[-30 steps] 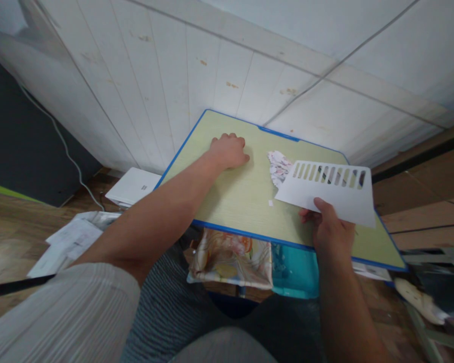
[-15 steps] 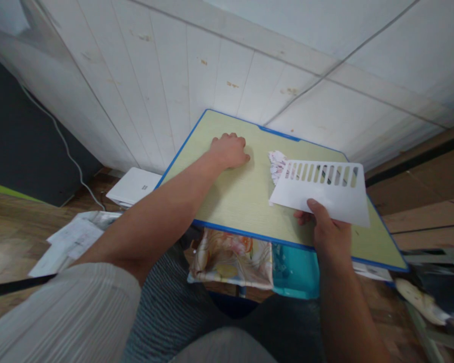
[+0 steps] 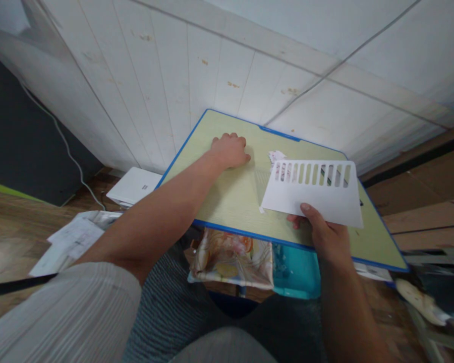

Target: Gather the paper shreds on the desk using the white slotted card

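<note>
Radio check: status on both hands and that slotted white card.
Right hand gripping slotted white card at its near edge. Left hand palm down on blue-edged board. In the way: card partly hiding pale scraps.

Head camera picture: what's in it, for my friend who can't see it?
A person's right hand holds a white slotted card over a pale green, blue-edged table, partly hiding paper scraps. The left hand rests on the table's left side. A turquoise container shows below the near edge.
</note>
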A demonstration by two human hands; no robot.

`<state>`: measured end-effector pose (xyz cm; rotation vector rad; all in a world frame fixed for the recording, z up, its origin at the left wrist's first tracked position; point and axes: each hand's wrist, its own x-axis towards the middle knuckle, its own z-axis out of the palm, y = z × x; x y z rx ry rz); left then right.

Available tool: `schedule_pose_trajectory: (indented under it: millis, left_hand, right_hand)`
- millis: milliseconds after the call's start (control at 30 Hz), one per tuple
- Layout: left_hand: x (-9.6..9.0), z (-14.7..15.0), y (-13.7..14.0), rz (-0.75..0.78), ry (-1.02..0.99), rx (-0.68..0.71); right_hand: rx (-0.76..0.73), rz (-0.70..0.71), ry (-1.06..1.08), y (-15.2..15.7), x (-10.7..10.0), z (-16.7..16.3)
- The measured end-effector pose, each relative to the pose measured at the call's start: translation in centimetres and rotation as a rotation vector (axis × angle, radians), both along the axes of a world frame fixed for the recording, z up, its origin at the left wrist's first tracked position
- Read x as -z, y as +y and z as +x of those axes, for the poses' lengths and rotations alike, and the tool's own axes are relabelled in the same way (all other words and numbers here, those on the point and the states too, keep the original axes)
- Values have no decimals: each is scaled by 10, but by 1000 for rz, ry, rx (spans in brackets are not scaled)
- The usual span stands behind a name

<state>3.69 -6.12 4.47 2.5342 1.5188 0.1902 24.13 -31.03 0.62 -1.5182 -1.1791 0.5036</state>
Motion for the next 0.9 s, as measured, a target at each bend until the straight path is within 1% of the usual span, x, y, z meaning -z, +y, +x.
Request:
schedule_pose_trajectory:
  millis: [267,467,600,700,900]
  left_hand:
    - [-2,0,-2,-5,-6,-4]
    - [-2,0,-2,-11,-1,-9]
    - [-2,0,-1,-21,-6,-9]
    - [-2,0,-1,-14,-11,-12]
    - [-4,-1,-4,-14,3,-11]
  right_hand:
    - [-113,-5,-144,-2,-3,-2]
    - [-34,22,-22,0,0,0]
    - [-33,-24,-120,1,6,6]
    - [7,-29,-143,3,8,7]
    - [86,-7,-6,6,6,1]
